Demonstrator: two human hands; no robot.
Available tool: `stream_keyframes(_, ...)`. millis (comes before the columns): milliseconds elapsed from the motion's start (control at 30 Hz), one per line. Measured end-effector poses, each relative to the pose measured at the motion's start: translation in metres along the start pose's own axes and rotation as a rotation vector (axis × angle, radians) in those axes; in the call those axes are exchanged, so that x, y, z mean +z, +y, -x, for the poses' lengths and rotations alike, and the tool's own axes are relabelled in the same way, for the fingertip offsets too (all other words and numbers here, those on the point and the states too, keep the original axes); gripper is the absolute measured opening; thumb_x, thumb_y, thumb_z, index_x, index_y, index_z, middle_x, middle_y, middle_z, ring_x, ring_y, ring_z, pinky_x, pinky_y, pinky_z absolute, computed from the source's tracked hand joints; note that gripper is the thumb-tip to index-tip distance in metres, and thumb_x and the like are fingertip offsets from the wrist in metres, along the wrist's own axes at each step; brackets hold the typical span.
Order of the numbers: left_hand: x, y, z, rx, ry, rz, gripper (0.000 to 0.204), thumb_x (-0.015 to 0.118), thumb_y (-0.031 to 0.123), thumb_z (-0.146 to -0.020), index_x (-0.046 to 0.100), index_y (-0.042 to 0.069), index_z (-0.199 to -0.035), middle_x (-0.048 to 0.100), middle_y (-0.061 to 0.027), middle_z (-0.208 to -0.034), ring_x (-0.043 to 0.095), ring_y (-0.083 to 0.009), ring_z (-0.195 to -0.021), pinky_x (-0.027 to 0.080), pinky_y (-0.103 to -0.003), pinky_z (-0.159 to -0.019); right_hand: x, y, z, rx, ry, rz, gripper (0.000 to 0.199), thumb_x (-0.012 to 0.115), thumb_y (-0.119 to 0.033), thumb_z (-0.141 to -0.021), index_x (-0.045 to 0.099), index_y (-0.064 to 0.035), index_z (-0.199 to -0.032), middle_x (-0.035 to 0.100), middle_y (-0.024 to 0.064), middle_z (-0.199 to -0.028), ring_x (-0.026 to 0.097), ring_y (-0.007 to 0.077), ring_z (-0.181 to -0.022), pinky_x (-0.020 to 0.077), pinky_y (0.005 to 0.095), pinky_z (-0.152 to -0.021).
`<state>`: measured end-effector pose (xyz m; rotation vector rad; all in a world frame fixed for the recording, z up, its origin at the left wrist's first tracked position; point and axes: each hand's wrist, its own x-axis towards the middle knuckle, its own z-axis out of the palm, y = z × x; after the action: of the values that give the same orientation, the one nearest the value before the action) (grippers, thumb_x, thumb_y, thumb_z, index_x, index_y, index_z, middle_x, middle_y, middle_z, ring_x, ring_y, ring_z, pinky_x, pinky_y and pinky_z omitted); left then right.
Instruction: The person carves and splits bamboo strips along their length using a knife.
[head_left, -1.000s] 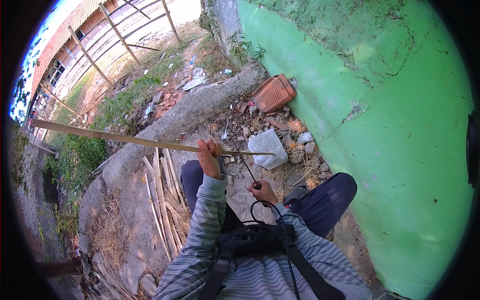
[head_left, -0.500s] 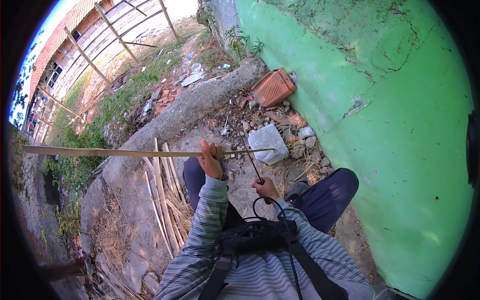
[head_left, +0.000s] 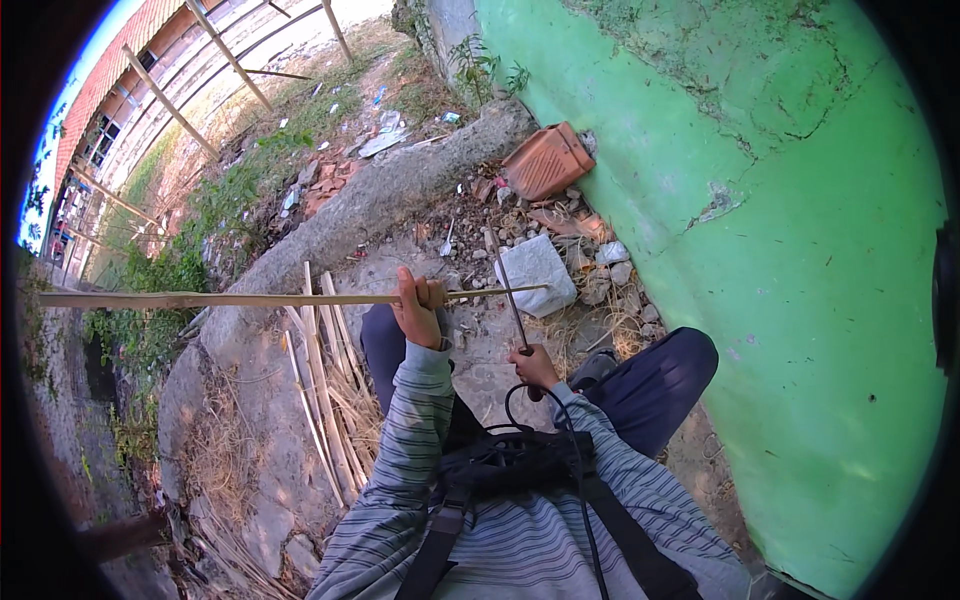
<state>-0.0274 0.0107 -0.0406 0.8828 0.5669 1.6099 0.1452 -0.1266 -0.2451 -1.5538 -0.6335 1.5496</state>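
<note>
My left hand (head_left: pixel 418 308) is closed around a long, flat bamboo strip (head_left: pixel 250 299). From this grip the strip runs far out to the left, and its short right end passes over a pale, squarish stone block (head_left: pixel 548 262). In my right hand (head_left: pixel 533 367) is the handle of a long, narrow-bladed knife (head_left: pixel 507 278), its dark blade pointing up and away from me. The blade crosses the strip near the block's left edge; I cannot tell whether they touch. Beside my left knee lies a bundle of split bamboo strips (head_left: pixel 322 370).
Along my right side stands a green wall (head_left: pixel 800 280). An orange clay block (head_left: pixel 548 162) leans at its foot, among rubble and dry grass. A rough concrete ridge (head_left: pixel 400 190) curves across the ground ahead, and a black cable (head_left: pixel 575 440) hangs over my front.
The knife has swung upward, so its blade now shows broader and reaches past the strip. My right hand has shifted slightly, while my left hand keeps hold of the strip.
</note>
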Motion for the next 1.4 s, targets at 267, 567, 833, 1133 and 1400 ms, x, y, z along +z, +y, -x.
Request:
stream_keyframes(267, -0.009, -0.002, 0.0, -0.058, -0.024, -0.016, 0.051, 0.044, 0.03, -0.106, 0.023, 0.016, -0.062, 0.015, 0.004, -0.052, 0.014, -0.01, -0.045, 0.019, -0.032, -0.047, 0.01, -0.017, 0.011, -0.259, 0.081, 0.272, 0.025, 0.072, -0.016, -0.077, 0.053, -0.0043, -0.064, 0.052, -0.0004, -0.055, 0.046, 0.0095, -0.048, 0.0357, 0.0311, -0.048)
stream_keyframes(567, -0.019, 0.005, 0.0, -0.112, -0.112, -0.041, 0.045, 0.046, 0.034, -0.098, 0.026, 0.014, -0.063, 0.017, 0.0037, -0.053, 0.016, -0.0106, -0.048, 0.018, -0.033, -0.05, 0.023, -0.024, 0.019, -0.464, 0.005, 0.42, 0.023, 0.072, -0.012, -0.074, 0.052, -0.0036, -0.065, 0.047, -0.0018, -0.058, 0.045, 0.0064, -0.056, 0.0362, 0.0286, -0.053)
stream_keyframes(833, -0.023, 0.005, 0.004, -0.091, -0.135, -0.056, 0.045, 0.043, 0.033, -0.099, 0.025, 0.014, -0.062, 0.017, 0.0037, -0.051, 0.014, -0.0103, -0.046, 0.016, -0.033, -0.048, 0.037, -0.032, 0.024, -0.42, 0.022, 0.359, 0.023, 0.072, -0.013, -0.072, 0.053, -0.0026, -0.065, 0.051, 0.0018, -0.056, 0.049, 0.0101, -0.055, 0.0392, 0.0299, -0.053)
stream_keyframes(1133, -0.018, -0.005, 0.003, -0.119, -0.102, -0.033, 0.045, 0.043, 0.03, -0.099, 0.025, 0.015, -0.061, 0.017, 0.0042, -0.051, 0.013, -0.0098, -0.045, 0.016, -0.033, -0.047, 0.01, 0.014, -0.001, -0.218, 0.107, 0.319, 0.021, 0.071, -0.014, -0.074, 0.054, -0.0066, -0.063, 0.055, -0.0003, -0.058, 0.051, 0.0099, -0.054, 0.0405, 0.0304, -0.052)
stream_keyframes(1400, -0.021, 0.007, 0.005, -0.097, -0.139, -0.038, 0.044, 0.045, 0.029, -0.096, 0.023, 0.015, -0.061, 0.016, 0.0041, -0.053, 0.014, -0.0101, -0.045, 0.016, -0.034, -0.047, 0.02, 0.002, 0.011, -0.336, 0.036, 0.39, 0.021, 0.071, -0.012, -0.075, 0.054, -0.004, -0.065, 0.053, -0.0009, -0.058, 0.049, 0.008, -0.056, 0.0388, 0.0289, -0.053)
